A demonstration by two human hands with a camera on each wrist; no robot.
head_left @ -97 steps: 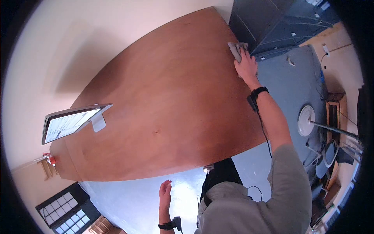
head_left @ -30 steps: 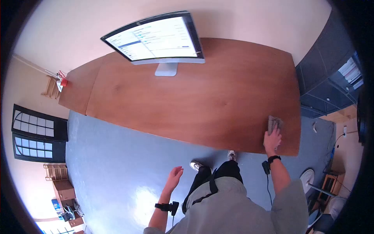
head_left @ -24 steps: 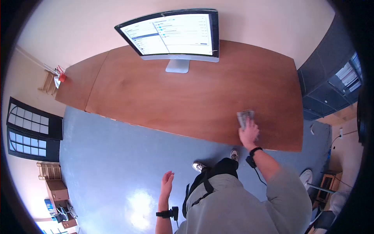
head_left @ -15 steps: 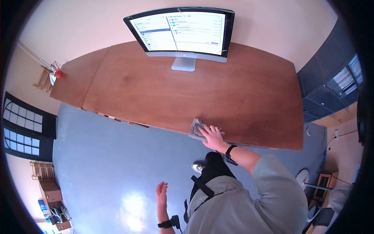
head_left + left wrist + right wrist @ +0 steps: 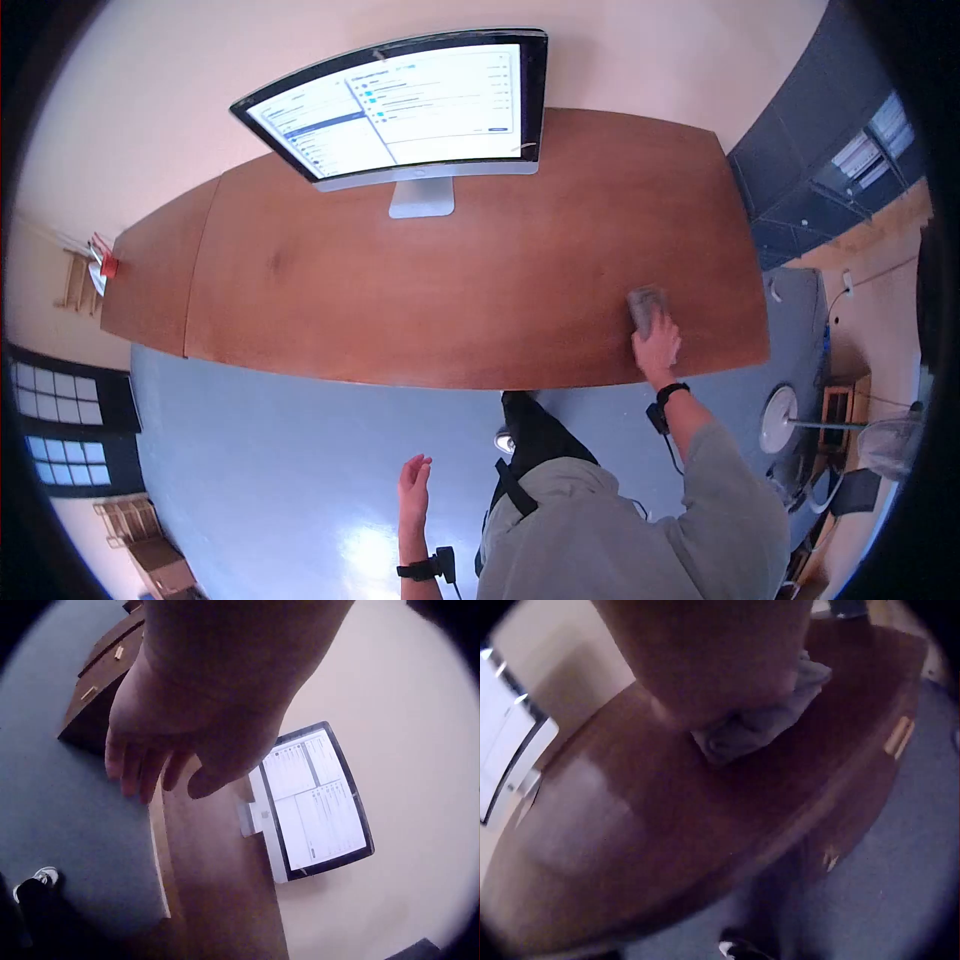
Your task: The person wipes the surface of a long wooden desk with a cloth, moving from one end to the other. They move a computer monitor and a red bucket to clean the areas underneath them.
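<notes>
A grey cloth (image 5: 645, 306) lies against the brown desk top (image 5: 420, 310), toward its right front part. My right hand (image 5: 656, 348) holds it down there, the cloth showing ahead of the fingers and slightly blurred. In the right wrist view the cloth (image 5: 754, 731) looks folded and bunched under the hand, whose fingertips are hidden. My left hand (image 5: 414, 488) hangs in the air in front of the desk, above the floor, with nothing in it. Its fingers (image 5: 131, 769) are loosely bent in the left wrist view.
A lit computer monitor (image 5: 400, 110) stands at the back of the desk against the wall. A red cup (image 5: 109, 266) with sticks is at the far left end. Dark cabinets (image 5: 800, 150) flank the right side; a white round-based stand (image 5: 779, 418) is on the floor.
My right hand has wiped the cloth from the far right corner to the near edge, leftward along it, and now back right. The left hand stays low and empty. The head view has turned.
</notes>
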